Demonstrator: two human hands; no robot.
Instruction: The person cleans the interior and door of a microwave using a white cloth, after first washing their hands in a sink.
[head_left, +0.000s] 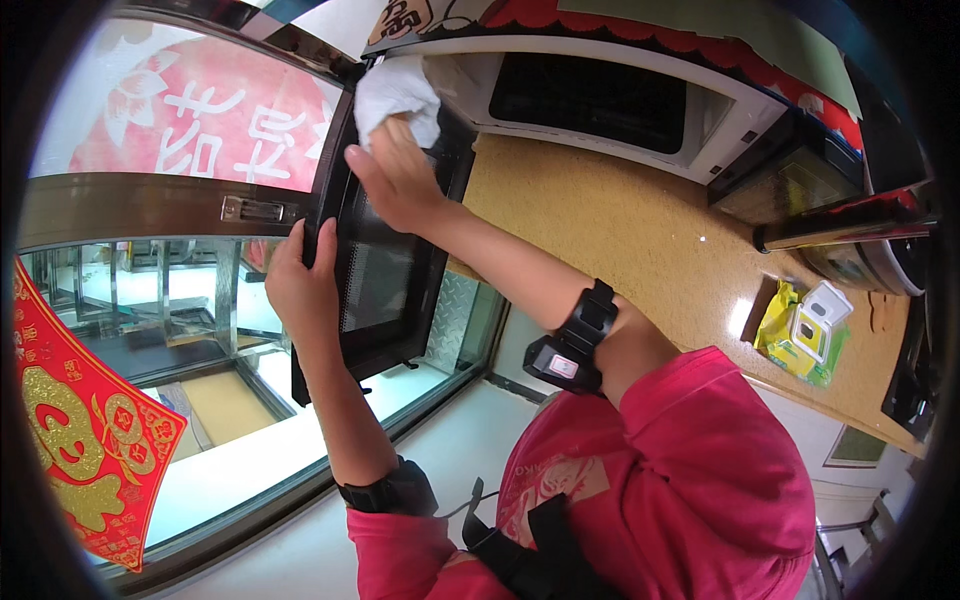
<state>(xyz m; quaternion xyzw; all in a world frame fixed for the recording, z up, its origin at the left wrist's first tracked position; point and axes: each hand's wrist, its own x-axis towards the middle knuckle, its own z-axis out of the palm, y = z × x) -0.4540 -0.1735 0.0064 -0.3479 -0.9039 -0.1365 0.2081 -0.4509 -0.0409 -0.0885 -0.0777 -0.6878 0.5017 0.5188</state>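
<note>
The door of a microwave oven (375, 285) stands swung out from its white body (600, 142), and its dark meshed inner side faces me. My left hand (304, 274) grips the door's outer edge, thumb on one side and fingers on the other. Higher up, my right hand (401, 169) presses a crumpled white cloth or wipe (397, 97) against the upper part of the door, near the hinge end. The palm side of that hand is partly hidden.
A glass sliding door (262, 210) is close behind the microwave door. On the speckled tan countertop (592, 232) lies an opened yellow-green wipes pack (776, 330). A round metal pot or cooker (855, 266) and a dark glass-fronted appliance (795, 176) stand at the right.
</note>
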